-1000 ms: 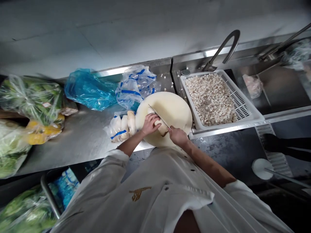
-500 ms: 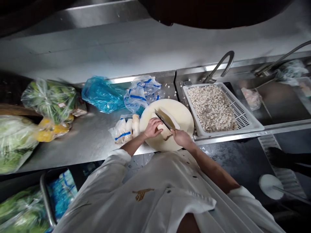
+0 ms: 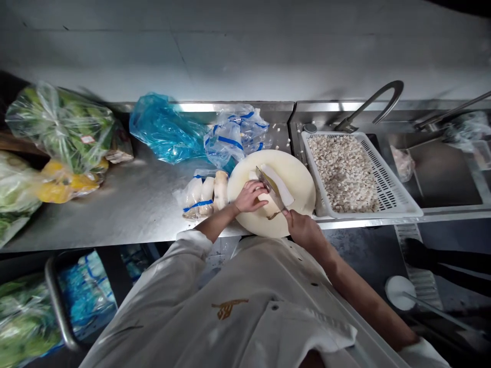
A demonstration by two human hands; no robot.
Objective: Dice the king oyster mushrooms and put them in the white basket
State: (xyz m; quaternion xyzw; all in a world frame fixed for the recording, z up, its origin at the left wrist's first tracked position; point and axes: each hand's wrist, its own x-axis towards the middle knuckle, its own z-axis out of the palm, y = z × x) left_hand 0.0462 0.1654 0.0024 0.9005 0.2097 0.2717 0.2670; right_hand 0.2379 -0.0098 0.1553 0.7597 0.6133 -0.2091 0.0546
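Observation:
A round cream cutting board [image 3: 245, 227] lies on the counter in front of me. My right hand [image 3: 305, 228] is wrapped round the handle of a kitchen knife [image 3: 270, 188], its blade slanting away to the left over the board. Bent fingers of my left hand [image 3: 250, 197] press on a pale piece of king oyster mushroom [image 3: 271, 207], close beside the blade and partly hidden by the hand. On the blade's other side lies a long white mushroom slice [image 3: 281, 186]. Left of the board, whole king oyster mushrooms [image 3: 220, 190] sit in and beside a clear, blue-striped bag.
A white perforated basket [image 3: 391, 197] of diced pieces stands right of the board, below a tap [image 3: 383, 102]. Behind the board lie crumpled clear bags [image 3: 233, 135] and a blue bag [image 3: 164, 130]. Bagged green vegetables [image 3: 65, 125] are at left. Another person's dark legs [image 3: 448, 260] show at right.
My view has shifted, so the wall shows more and the counter things sit differently in it. Both hands stay at the board, with the knife still beside the left fingers.

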